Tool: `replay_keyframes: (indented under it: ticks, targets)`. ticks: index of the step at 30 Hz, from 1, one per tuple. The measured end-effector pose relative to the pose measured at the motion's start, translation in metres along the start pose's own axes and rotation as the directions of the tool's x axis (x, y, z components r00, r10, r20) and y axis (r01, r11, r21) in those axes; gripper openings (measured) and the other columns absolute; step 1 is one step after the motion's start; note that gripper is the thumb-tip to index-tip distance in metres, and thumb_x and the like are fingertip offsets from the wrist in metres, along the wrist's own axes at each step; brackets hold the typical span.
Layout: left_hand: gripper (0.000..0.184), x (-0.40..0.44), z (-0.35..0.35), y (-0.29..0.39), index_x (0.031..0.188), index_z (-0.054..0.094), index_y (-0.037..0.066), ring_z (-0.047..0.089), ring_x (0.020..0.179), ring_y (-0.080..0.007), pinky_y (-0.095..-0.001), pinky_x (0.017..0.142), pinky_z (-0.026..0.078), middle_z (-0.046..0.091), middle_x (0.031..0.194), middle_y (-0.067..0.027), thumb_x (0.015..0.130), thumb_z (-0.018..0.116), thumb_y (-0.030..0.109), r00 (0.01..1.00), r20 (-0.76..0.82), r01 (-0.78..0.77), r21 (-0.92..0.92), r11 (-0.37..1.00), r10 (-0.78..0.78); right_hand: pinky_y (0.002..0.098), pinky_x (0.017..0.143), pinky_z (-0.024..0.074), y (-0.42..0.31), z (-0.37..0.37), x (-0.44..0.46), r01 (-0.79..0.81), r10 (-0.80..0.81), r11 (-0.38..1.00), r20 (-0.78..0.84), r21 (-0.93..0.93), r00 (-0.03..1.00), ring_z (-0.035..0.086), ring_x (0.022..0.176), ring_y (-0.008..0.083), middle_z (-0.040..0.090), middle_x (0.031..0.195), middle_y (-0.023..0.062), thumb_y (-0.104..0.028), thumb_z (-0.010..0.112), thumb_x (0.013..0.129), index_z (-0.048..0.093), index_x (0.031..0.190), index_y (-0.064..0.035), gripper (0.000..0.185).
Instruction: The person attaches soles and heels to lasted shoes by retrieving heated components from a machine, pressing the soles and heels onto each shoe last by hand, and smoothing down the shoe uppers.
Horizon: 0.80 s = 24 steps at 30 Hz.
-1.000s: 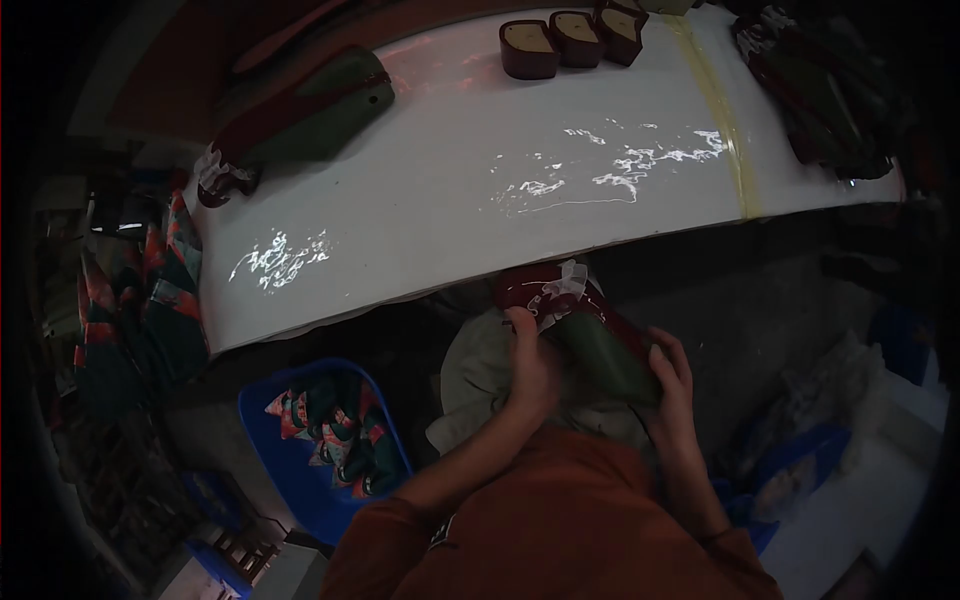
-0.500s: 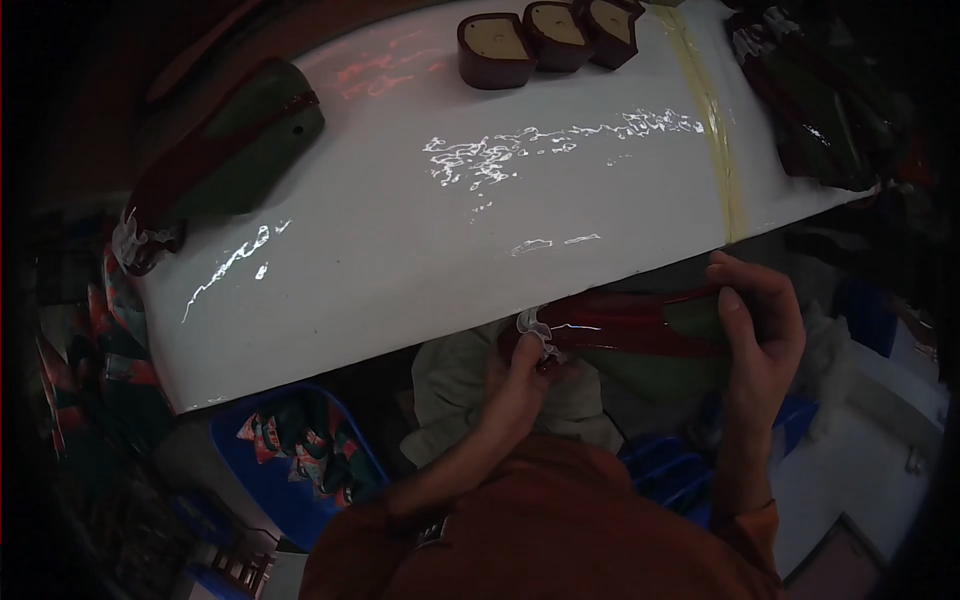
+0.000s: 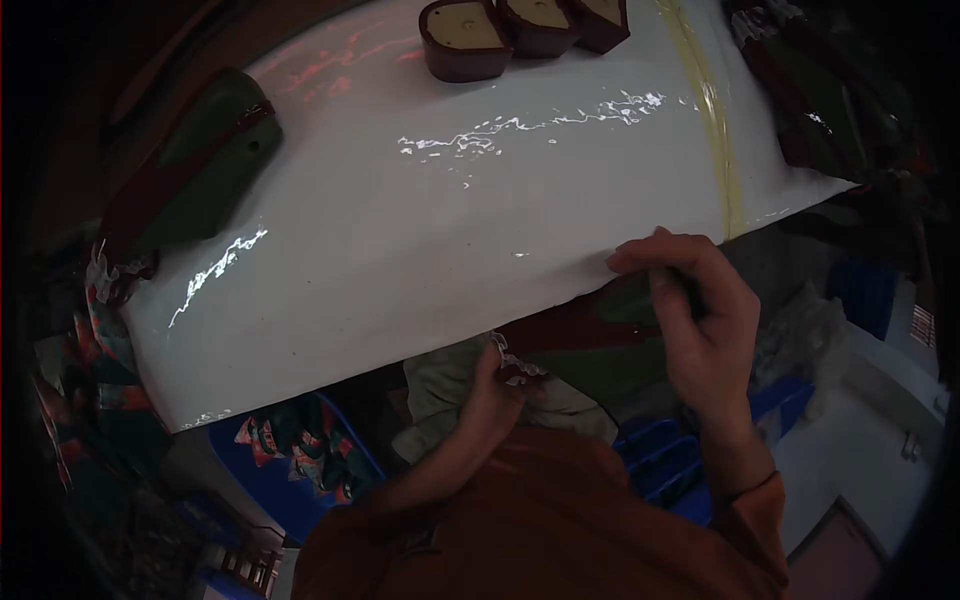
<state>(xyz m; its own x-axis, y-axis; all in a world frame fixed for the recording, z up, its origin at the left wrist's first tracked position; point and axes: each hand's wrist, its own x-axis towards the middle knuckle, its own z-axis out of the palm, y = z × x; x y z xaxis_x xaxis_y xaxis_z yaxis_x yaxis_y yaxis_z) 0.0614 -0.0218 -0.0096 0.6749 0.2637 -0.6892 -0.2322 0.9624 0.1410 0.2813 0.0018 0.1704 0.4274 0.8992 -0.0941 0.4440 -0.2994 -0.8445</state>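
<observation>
A glossy, tapered red-and-green piece point(image 3: 590, 350) lies at the table's near edge, above my lap. My left hand point(image 3: 492, 395) is closed on its narrow end, where crinkled clear film shows. Over the wide end, my right hand point(image 3: 712, 320) has its fingers curled and its thumb close to the bent index finger. That hand covers part of the piece, and anything between its fingertips is hidden. A similar red-and-green piece point(image 3: 215, 165) rests on the table at the left, film at its lower tip.
The white table point(image 3: 350, 240) has shiny film and a yellow tape strip point(image 3: 712, 110). Several dark-red blocks with tan tops point(image 3: 465, 30) stand at the back. More red-and-green pieces point(image 3: 820, 110) lie at the right. Below left is a blue tub point(image 3: 250, 465) holding patterned packets.
My right hand has moved left along the piece and its index finger reaches past the upper edge. My left hand and the piece have shifted slightly left. The whole view has shifted a little.
</observation>
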Motion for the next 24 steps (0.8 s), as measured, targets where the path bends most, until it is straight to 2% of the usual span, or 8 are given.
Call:
replay_keyframes:
  ticks: [7,10,13,16,19,21,22,24]
  targets:
    - [0.056,0.004,-0.002,0.009,0.13,0.051,0.012,0.065,0.094,-0.0246,-0.0363,0.072,0.055,0.064,0.113,-0.0076,0.099,0.042,0.058,0.989,0.138,-0.055,0.04,0.998,0.049,0.0242,0.082,0.0474,-0.003,0.019,-0.009,0.021,-0.014,0.998,-0.116,0.057,0.993,0.063,0.093,0.0101,0.071,0.1,0.0074,0.007,0.045,0.091,0.061,0.113,0.0021,0.027]
    - [0.055,-0.01,-0.007,0.025,0.131,0.051,0.01,0.062,0.101,-0.0235,-0.0338,0.076,0.053,0.062,0.117,-0.007,0.099,0.046,0.054,0.998,0.039,-0.049,0.099,0.994,0.046,0.0265,0.088,0.0469,0.006,0.024,-0.019,0.071,-0.059,0.99,-0.099,0.12,0.993,0.063,0.099,0.0126,0.07,0.103,0.0084,0.008,0.046,0.088,0.062,0.113,0.0019,0.029]
    - [0.049,-0.052,-0.013,0.043,0.133,0.049,0.005,0.062,0.1,-0.0224,-0.0354,0.085,0.054,0.06,0.122,-0.0086,0.098,0.057,0.038,0.95,-0.057,-0.298,0.123,0.947,0.307,0.0354,0.103,0.0427,0.031,0.04,-0.042,0.261,-0.269,0.962,-0.112,-0.076,0.957,0.061,0.115,0.0231,0.068,0.114,0.0124,0.006,0.048,0.086,0.063,0.112,-0.0003,0.03]
    - [0.059,-0.112,-0.044,0.074,0.141,0.044,0.003,0.059,0.115,-0.0269,-0.0395,0.099,0.05,0.051,0.138,-0.0141,0.09,0.068,0.021,0.871,0.089,-0.475,0.401,0.783,0.483,0.0389,0.108,0.0395,0.04,0.08,-0.086,0.141,-0.075,0.922,-0.191,0.361,0.979,0.057,0.12,0.0234,0.065,0.121,0.0127,-0.001,0.05,0.092,0.062,0.115,-0.002,0.026]
    - [0.072,-0.176,-0.007,0.101,0.143,0.04,-0.002,0.054,0.126,-0.028,-0.0406,0.105,0.045,0.045,0.146,-0.0171,0.081,0.074,0.011,0.707,0.365,-0.701,0.473,0.533,0.606,0.0401,0.108,0.0396,0.067,0.122,-0.107,-0.23,0.252,0.525,0.108,0.819,0.962,0.054,0.123,0.027,0.059,0.13,0.0147,-0.028,0.046,0.101,0.055,0.125,-0.0014,0.037]
    - [0.077,-0.193,0.021,0.108,0.143,0.041,-0.004,0.049,0.131,-0.0271,-0.04,0.108,0.042,0.043,0.149,-0.0176,0.075,0.078,0.005,0.694,0.395,-0.716,0.467,0.519,0.602,0.0393,0.107,0.041,0.065,0.152,-0.122,-0.481,0.237,0.164,0.439,0.861,0.867,0.054,0.122,0.027,0.056,0.133,0.0148,-0.044,0.04,0.103,0.049,0.133,-0.0014,0.053]
    - [0.076,-0.194,0.029,0.108,0.141,0.043,-0.004,0.05,0.131,-0.0264,-0.0385,0.109,0.041,0.045,0.147,-0.0177,0.075,0.078,0.005,0.676,0.445,-0.715,0.59,0.376,0.587,0.0403,0.105,0.042,0.084,0.175,-0.127,-0.535,0.09,0.209,0.529,0.818,0.844,0.053,0.122,0.0259,0.057,0.13,0.0137,-0.047,0.04,0.103,0.05,0.133,-0.003,0.054]
    - [0.072,-0.183,0.037,0.104,0.138,0.048,-0.004,0.051,0.131,-0.0249,-0.0354,0.108,0.041,0.049,0.144,-0.0183,0.074,0.079,0.005,0.647,0.521,-0.698,0.698,0.158,0.556,0.0386,0.1,0.0467,0.069,0.195,-0.14,-0.673,0.174,0.085,0.654,0.735,0.736,0.058,0.116,0.0246,0.06,0.125,0.0112,-0.041,0.041,0.103,0.052,0.131,-0.0027,0.049]
